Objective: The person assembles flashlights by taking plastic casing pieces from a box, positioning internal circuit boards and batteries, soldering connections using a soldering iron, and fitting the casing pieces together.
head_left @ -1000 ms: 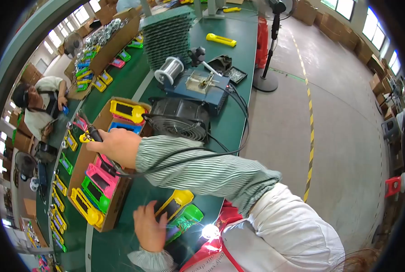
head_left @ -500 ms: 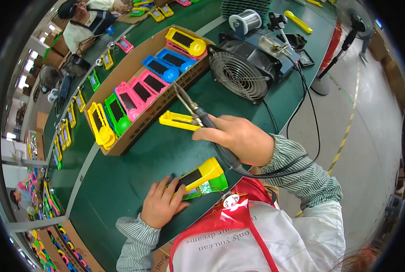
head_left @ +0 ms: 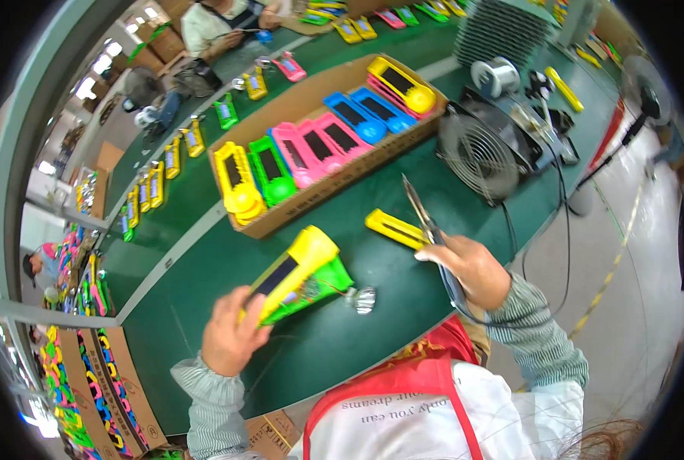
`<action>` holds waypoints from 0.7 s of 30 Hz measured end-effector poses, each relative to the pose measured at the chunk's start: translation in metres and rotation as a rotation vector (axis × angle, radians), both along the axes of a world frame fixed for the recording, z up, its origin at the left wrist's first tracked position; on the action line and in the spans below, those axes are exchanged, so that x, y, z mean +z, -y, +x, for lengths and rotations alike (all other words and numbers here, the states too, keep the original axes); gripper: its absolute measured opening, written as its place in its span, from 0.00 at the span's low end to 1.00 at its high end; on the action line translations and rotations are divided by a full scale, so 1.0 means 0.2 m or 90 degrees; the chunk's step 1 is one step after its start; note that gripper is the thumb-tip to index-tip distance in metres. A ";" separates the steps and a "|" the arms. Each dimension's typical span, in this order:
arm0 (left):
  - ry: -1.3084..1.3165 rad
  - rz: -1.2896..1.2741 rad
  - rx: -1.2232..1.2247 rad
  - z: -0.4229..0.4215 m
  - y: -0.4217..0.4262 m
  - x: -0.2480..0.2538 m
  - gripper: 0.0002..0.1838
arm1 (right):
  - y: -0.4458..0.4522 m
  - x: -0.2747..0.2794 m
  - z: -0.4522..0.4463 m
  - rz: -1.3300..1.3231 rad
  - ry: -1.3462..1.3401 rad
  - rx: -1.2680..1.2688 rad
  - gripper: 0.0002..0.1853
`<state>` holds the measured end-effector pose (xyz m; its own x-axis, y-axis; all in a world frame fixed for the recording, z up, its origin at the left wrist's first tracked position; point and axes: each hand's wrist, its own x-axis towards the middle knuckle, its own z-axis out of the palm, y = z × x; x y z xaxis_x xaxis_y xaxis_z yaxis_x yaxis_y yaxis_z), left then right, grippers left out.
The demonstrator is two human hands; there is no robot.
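My left hand [head_left: 234, 330] is closed around the near end of a yellow plastic casing [head_left: 311, 249] with a dark rectangular panel. A green casing half [head_left: 326, 282] lies against its underside, with thin wires showing between them. From these wires hangs a small shiny silver disc [head_left: 365, 300], to the right of the green half. My right hand [head_left: 472, 268] grips a soldering iron [head_left: 436, 234], its tip pointing up and away from me. Beside the iron, a narrow yellow plastic shell [head_left: 395, 228] lies on the green table.
A long cardboard box [head_left: 349, 163] holds several yellow, green, pink and blue casings. Right of it stand a fan [head_left: 480, 149], a solder wire spool [head_left: 495, 77] and the iron's cable. A co-worker [head_left: 219, 31] sits across the table, past a row of casings.
My left hand has gone from resting on the yellow casing to gripping its end, and the casing with its green half and disc has shifted away from the table edge. The iron stays in my right hand.
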<state>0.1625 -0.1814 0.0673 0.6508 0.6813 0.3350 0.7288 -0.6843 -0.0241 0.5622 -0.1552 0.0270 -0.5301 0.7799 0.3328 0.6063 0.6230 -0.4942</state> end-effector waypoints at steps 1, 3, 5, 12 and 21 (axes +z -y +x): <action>0.003 0.046 0.049 -0.10 -0.02 0.03 0.39 | 0.01 0.01 -0.02 0.005 0.003 0.011 0.23; -0.009 0.139 0.170 -0.32 -0.10 0.08 0.39 | 0.01 -0.05 -0.05 0.057 0.027 0.031 0.21; -0.020 0.214 0.302 -0.58 -0.22 0.07 0.36 | 0.00 -0.02 -0.13 0.078 0.004 0.050 0.20; 0.013 0.304 0.731 -1.52 -0.74 -0.21 0.28 | 0.01 -0.01 -0.23 0.071 0.092 0.024 0.18; 0.031 0.016 0.984 -2.22 -0.98 -0.85 0.38 | -0.05 -0.06 -0.26 0.089 0.128 0.033 0.23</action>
